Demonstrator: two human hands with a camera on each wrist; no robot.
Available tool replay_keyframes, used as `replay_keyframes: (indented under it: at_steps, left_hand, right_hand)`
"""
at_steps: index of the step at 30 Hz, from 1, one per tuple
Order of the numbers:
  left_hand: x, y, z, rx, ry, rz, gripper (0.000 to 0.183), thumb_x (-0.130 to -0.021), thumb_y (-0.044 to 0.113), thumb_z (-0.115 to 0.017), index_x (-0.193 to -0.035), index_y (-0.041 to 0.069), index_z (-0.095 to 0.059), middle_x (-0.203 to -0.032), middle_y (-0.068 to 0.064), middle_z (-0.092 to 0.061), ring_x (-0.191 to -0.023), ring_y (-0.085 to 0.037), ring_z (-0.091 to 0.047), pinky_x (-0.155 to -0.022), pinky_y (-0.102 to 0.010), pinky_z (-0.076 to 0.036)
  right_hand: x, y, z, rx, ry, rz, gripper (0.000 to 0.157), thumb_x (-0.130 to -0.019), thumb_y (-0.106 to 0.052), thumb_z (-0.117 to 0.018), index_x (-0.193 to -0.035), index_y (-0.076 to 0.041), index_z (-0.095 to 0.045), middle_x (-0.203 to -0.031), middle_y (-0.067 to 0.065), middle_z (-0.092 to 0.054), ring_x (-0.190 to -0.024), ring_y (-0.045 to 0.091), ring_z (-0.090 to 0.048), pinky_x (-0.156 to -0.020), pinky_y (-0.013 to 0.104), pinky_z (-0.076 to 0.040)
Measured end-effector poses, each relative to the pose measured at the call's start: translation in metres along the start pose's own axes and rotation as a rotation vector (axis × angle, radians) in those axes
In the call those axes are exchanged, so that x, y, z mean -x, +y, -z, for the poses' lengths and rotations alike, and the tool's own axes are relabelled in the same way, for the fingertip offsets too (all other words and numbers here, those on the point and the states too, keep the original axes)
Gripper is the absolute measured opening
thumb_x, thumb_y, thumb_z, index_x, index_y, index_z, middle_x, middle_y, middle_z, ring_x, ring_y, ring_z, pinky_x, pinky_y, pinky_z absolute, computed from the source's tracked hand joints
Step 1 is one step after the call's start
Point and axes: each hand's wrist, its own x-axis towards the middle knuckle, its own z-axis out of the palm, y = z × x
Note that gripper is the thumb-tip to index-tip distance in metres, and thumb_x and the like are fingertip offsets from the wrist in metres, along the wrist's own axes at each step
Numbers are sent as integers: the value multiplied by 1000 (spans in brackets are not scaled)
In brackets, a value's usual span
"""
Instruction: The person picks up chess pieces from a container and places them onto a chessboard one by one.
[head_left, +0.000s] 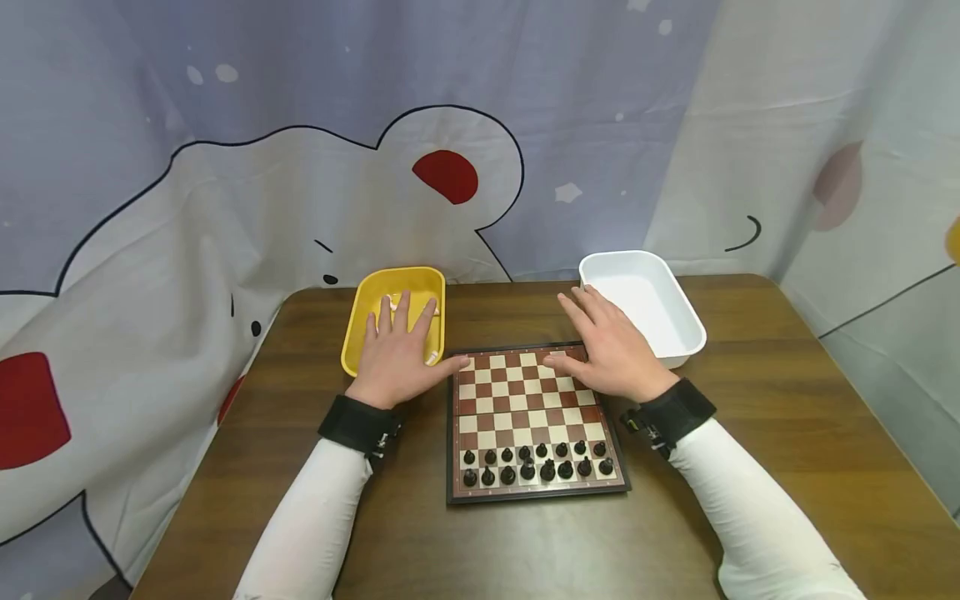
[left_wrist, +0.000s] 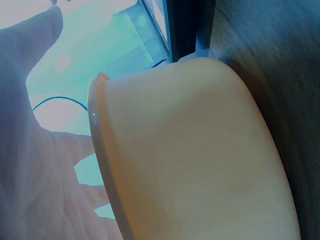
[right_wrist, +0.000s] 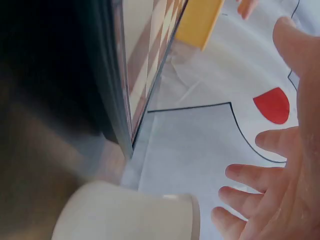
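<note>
Fingers spread, my left hand (head_left: 397, 358) hovers over the near end of a yellow tray (head_left: 347, 350), its thumb reaching toward the chessboard's far left corner. A few small white pieces (head_left: 432, 358) lie inside that tray. My right hand (head_left: 618, 346) is also spread, above the far right corner of the chessboard (head_left: 517, 404) and beside a white tray (head_left: 678, 312). Nothing is held in either hand. Black chess pieces (head_left: 527, 469) stand in two rows along the board's near side. The left wrist view shows the yellow tray's outer wall (left_wrist: 190, 150) close beside the palm.
A brown wooden table (head_left: 525, 550) carries the board and both trays. Behind it hangs a patterned curtain (head_left: 300, 200), close to the table's back edge and continuing along the right side.
</note>
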Motion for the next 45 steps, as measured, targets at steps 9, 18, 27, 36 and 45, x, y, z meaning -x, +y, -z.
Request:
replay_keyframes:
  at_steps: [9, 18, 27, 36, 45]
  left_hand:
    - [-2, 0, 2, 10, 0, 8, 114, -92, 90, -54, -178, 19, -29, -183, -26, -14, -166, -57, -9, -131, -73, -12]
    - [0, -1, 4, 18, -3, 15, 115, -92, 88, -57, -178, 18, -28, -183, -26, -13, -167, -57, -8, -132, -71, -11]
    - [0, -5, 3, 23, 15, 4, 115, -93, 88, -57, -177, 16, -29, -183, -27, -12, -167, -56, -8, -133, -69, -10]
    - [0, -6, 2, 24, 4, 15, 112, -94, 85, -59, -177, 15, -31, -181, -28, -18, -166, -54, -17, -132, -68, -18]
    - [-1, -11, 1, 63, -37, 28, 104, -101, 80, -54, -174, 9, -35, -177, -31, -26, -164, -52, -27, -130, -66, -28]
  right_hand:
    - [1, -10, -5, -94, -40, -15, 103, -100, -59, -78, -173, -1, -33, -177, 24, -32, -167, 42, -25, -130, 61, -30]
    - [3, -12, -12, -162, -124, -55, 103, -103, -61, -73, -175, -2, -28, -179, 25, -27, -164, 44, -31, -127, 62, -35]
    - [4, -12, -14, -171, -197, -61, 106, -104, -64, -70, -175, 0, -23, -180, 25, -25, -164, 43, -31, -129, 59, -33]
    - [6, -6, -16, -159, -245, -96, 109, -104, -63, -70, -173, 6, -22, -178, 31, -23, -165, 48, -24, -131, 61, -27]
    - [14, 9, -19, -142, -274, -126, 109, -107, -59, -69, -169, 15, -20, -176, 37, -22, -164, 54, -21, -131, 64, -24]
